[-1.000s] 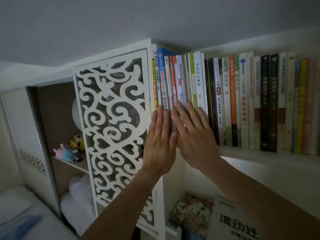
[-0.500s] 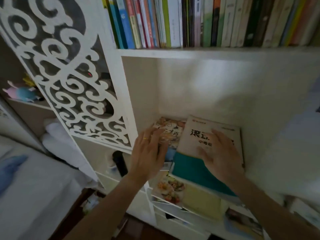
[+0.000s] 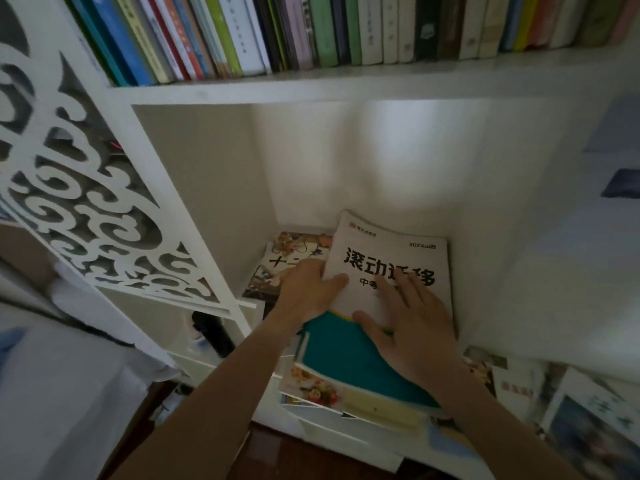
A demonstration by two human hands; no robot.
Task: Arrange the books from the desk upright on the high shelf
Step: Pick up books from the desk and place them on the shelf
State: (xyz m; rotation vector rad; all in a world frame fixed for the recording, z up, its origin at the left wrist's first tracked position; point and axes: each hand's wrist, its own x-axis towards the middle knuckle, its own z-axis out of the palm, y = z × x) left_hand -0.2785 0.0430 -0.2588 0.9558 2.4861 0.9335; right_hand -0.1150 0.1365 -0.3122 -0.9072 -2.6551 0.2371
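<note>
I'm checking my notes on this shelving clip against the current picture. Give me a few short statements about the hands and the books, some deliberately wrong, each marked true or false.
1. Both hands are on the white book with large black characters. True: the left hand grips its left edge and the right hand lies on its cover.
2. The white book stands upright on the high shelf. False: it lies flat on a stack on the desk below.
3. A teal book lies directly under the white book. True.
4. The high shelf holds no books. False: a row of upright books fills it.
5. The illustrated book lies right of the white book. False: it lies to its left.
</note>
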